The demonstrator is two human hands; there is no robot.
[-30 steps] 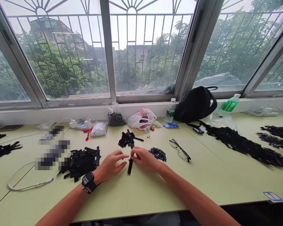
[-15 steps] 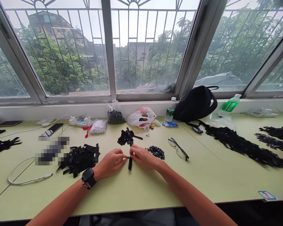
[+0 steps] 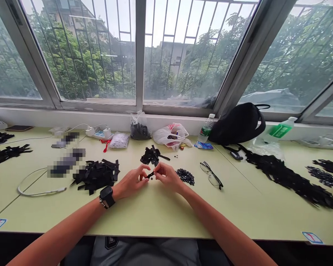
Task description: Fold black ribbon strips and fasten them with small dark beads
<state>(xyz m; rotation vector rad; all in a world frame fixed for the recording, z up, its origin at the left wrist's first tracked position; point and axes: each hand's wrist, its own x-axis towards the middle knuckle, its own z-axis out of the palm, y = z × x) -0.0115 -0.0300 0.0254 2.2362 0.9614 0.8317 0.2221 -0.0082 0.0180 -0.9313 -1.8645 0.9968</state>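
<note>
Pinching a short black strip [image 3: 150,174] with left hand [image 3: 131,181] and right hand [image 3: 168,177] at once, fingertips closed narrow on it, thumbs nearly meeting; lifted just clear of the table [image 3: 166,218]. Looks like a fitting step: seems to be joining some small part to the strip's end, though too small to tell which. Calls next for a firm, steady squeeze at that same spot, wrists low, nothing tugged sideways.

Around the grip, biggest first. Well off to the right, a long black trail of cut pieces [image 3: 288,177]; farther back on that side, a black backpack [image 3: 238,123] against the sill. Near on the left, a loose heap of black strips [image 3: 96,175], with a white cable [image 3: 36,186] past it. Just behind the grip, a smaller black heap [image 3: 152,157]. Just beside the right hand, a little mound of dark studs [image 3: 185,176], then spectacles [image 3: 211,176] a bit farther right.

Open room: bare tabletop toward the body, all the way to the front edge, wide enough for both forearms. Tighter behind and to either side; easy to scatter the studs with a careless right knuckle.
</note>
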